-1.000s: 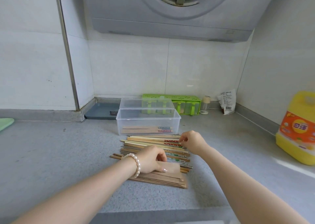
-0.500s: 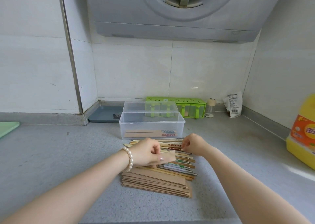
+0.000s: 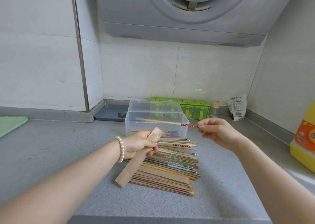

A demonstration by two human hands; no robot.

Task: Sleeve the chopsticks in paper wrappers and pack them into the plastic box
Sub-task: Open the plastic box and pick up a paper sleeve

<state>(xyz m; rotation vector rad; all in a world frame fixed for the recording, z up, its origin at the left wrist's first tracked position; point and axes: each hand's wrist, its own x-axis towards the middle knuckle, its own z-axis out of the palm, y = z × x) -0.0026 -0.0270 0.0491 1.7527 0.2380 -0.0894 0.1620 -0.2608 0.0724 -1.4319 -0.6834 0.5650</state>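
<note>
Yellow bottle (image 3: pixel 305 138) cut off at right edge.

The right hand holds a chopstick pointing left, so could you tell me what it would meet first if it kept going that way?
Probably nothing at once: the right hand carries the chopstick apparently over the open plastic box; depth is unclear.

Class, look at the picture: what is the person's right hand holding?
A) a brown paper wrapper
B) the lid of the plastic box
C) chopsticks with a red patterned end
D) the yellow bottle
C: the right hand pinches the red patterned end of the chopsticks above the plastic box, while the left hand holds the paper wrapper.
</note>
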